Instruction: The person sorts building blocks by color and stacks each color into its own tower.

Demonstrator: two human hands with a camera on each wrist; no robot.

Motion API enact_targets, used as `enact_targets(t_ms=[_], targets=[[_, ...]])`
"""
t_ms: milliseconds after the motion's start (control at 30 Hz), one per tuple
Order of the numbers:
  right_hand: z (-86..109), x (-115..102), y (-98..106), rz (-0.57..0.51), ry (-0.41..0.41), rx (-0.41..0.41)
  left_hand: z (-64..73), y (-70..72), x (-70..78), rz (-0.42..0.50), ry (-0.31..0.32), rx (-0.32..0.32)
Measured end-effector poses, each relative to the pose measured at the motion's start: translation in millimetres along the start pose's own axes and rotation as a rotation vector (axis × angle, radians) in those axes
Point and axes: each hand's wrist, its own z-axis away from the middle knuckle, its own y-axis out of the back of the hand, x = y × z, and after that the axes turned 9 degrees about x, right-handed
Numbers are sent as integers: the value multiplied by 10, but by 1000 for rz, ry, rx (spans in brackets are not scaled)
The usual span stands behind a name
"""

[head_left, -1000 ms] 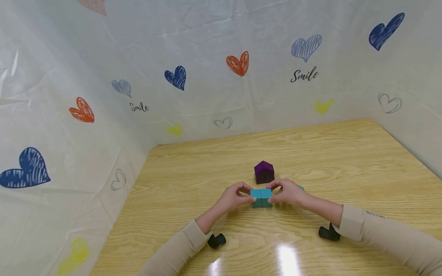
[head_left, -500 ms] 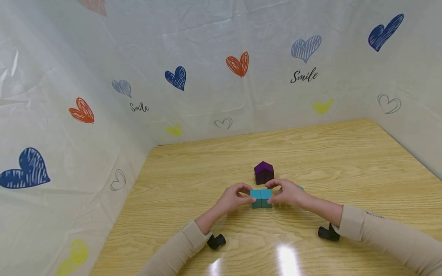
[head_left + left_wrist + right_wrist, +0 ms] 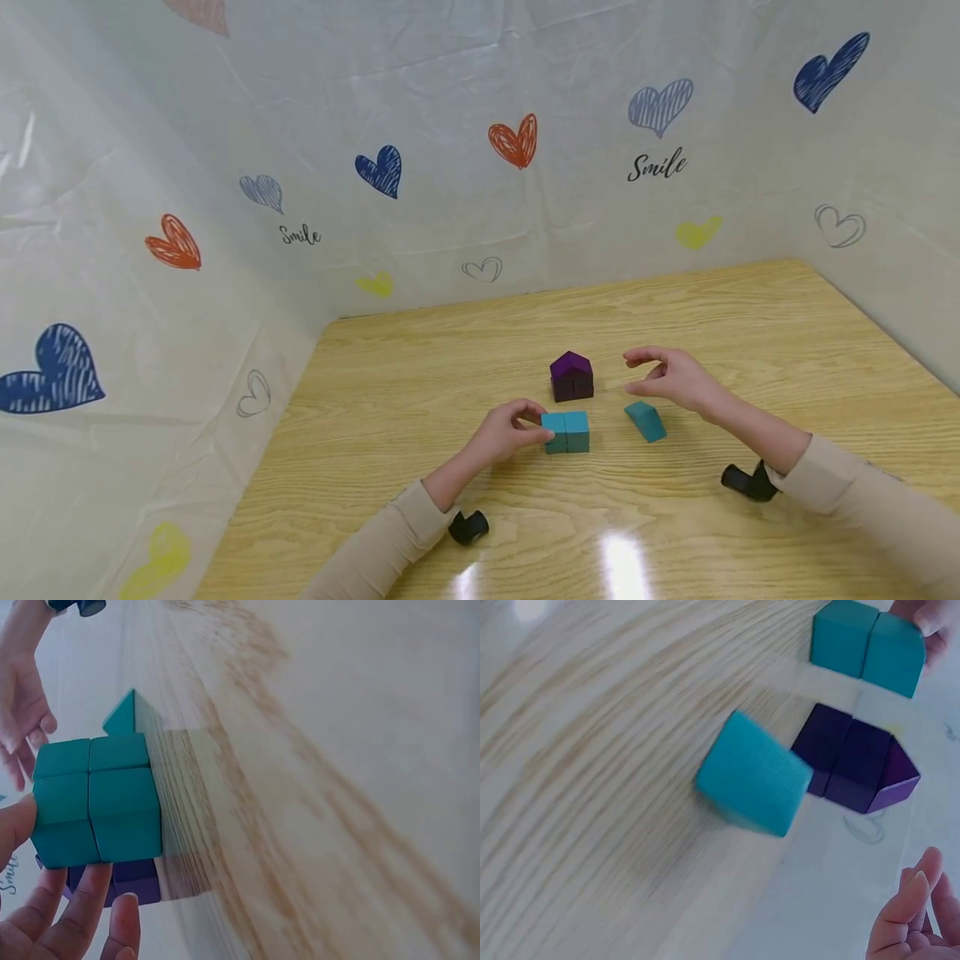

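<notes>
Two teal toy blocks (image 3: 566,433) stand side by side on the table. My left hand (image 3: 513,429) pinches the left end of the pair, thumb on the near side and fingers behind, as the left wrist view shows around the blocks (image 3: 97,814). To the right lies a teal triangular block (image 3: 646,421), sloped face up. My right hand (image 3: 678,379) hovers just beyond it, thumb and fingers apart, holding nothing. Behind the pair, a purple triangular block (image 3: 572,363) tops two dark purple blocks (image 3: 572,387) like a roof; the right wrist view also shows these purple blocks (image 3: 844,754).
The wood-grain table (image 3: 420,367) meets a white sheet (image 3: 450,225) printed with hearts and "Smile" at the back and sides. A black wrist camera piece sticks out below the left sleeve (image 3: 397,533) and another below the right sleeve (image 3: 840,492).
My right hand has let go of the right end of the teal pair and moved right and away, uncovering the teal triangular block. My left hand stays at the pair.
</notes>
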Motion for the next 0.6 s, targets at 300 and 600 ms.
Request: enact_targets(t_ms=[300, 600], targets=[[63, 202, 47, 217, 59, -5, -5, 1, -4, -1, 2, 4], [30, 355, -99, 376, 82, -123, -6, -8, -2, 6, 12, 3]])
